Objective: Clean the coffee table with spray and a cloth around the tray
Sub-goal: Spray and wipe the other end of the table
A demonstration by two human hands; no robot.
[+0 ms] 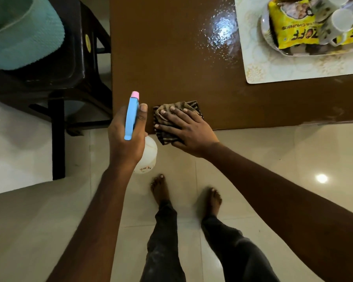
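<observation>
My left hand [123, 139] grips a spray bottle [131, 116] with a blue trigger head, a pink nozzle and a white body, held just off the near left corner of the brown coffee table [171, 58]. My right hand [184, 130] presses flat, fingers spread, on a dark striped cloth [164, 112] at that corner; part of the cloth hangs over the table's near edge. Spray droplets [220, 31] glisten on the tabletop left of the pale patterned tray [273, 68] at the far right.
The tray holds a glass dish with yellow snack packets [289, 27] and white mugs [340, 21]. A dark wooden chair [69, 68] with a teal towel [22, 33] stands left of the table. My bare feet [161, 192] stand on the glossy tiled floor.
</observation>
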